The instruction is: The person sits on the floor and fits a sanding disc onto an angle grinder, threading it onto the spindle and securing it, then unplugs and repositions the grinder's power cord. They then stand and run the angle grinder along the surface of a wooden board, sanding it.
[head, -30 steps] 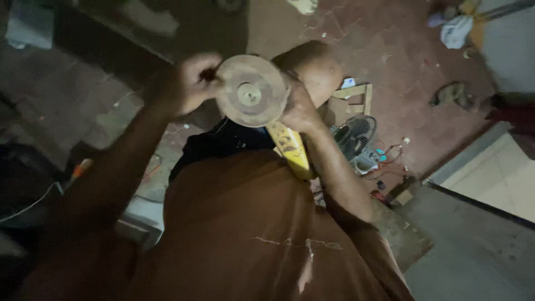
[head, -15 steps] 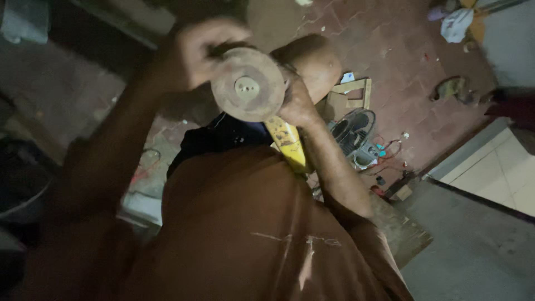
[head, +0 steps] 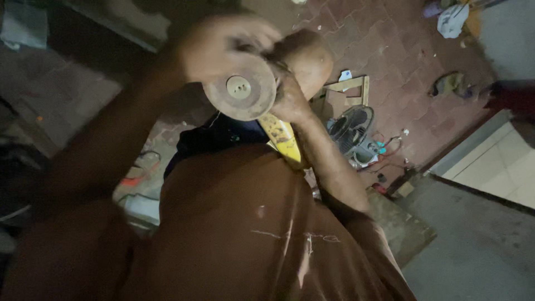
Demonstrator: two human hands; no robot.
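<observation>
Head view – both hands (head: 223, 50) gripping round disc (head: 241, 92), yellow tool (head: 281, 139)

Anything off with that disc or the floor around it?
The grinding disc, held between left hand and right hand, looks worn and rust-stained. On the floor, a small fan lies tipped among loose wires.

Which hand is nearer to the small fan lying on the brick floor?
Right. The right hand grips the disc's edge on the side facing the fan; the left hand, blurred, sits on the disc's far side, farther from it.
</observation>
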